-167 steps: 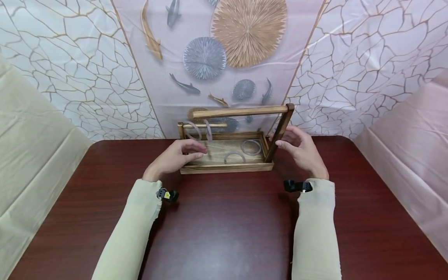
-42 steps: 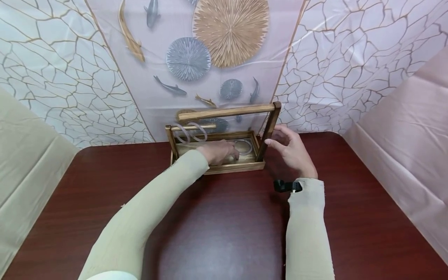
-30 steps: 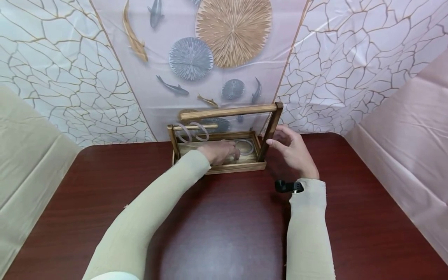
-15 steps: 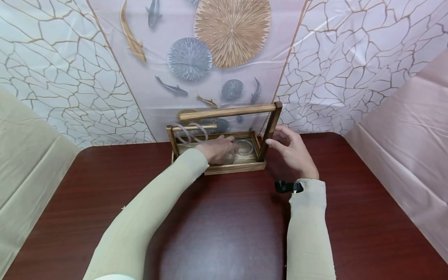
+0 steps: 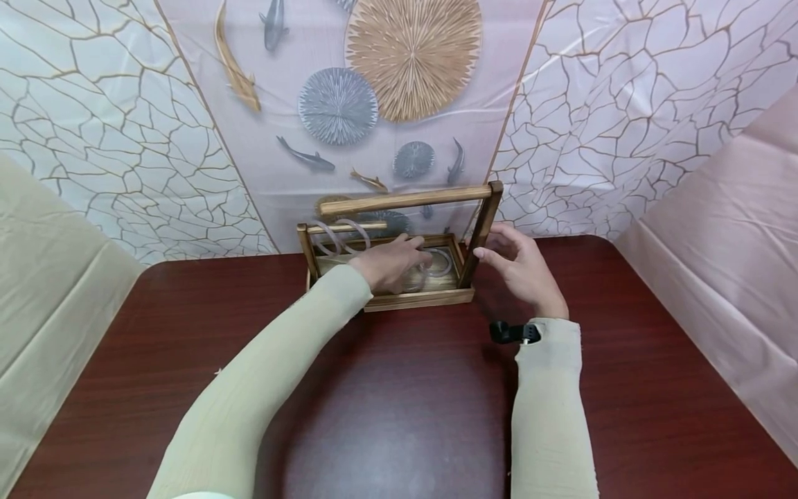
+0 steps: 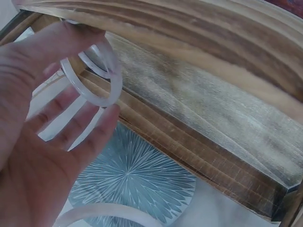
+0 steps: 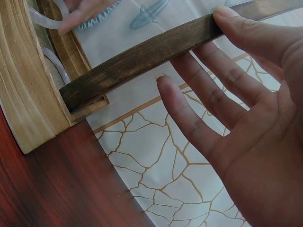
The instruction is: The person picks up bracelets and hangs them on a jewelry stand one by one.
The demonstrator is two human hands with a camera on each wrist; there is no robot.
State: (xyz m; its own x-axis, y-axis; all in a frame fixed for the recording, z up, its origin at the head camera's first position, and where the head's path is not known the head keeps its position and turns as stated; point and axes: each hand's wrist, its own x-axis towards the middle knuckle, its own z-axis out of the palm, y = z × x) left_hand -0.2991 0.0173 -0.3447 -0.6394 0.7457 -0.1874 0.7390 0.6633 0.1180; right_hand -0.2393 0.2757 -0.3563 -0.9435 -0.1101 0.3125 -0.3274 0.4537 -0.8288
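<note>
A wooden jewellery stand [image 5: 418, 299] has a tray base, a tall bar and a shorter bar. My left hand [image 5: 393, 263] reaches into the tray and pinches a translucent pale bangle [image 6: 116, 87] between thumb and fingers, tilted up on edge. Right beside it, another bangle [image 5: 447, 262] lies on the tray floor. Two more bangles, one of them the right-hand hanging bangle [image 5: 365, 237], hang on the short bar [image 5: 377, 225]. My right hand [image 5: 520, 267] holds the stand's tall post [image 7: 142, 61], thumb on one side and fingers on the other.
The stand is on a dark red-brown table [image 5: 386, 416], near its back edge. A patterned cloth backdrop [image 5: 430, 166] rises close behind. The tall bar [image 5: 405, 200] runs above the tray, over the left hand. Pale cloth [image 5: 717, 229] hangs along the right side.
My left hand has moved from the stand's left end to mid-tray, where it now pinches a bangle and has tilted it up. My right hand has stayed on the post.
</note>
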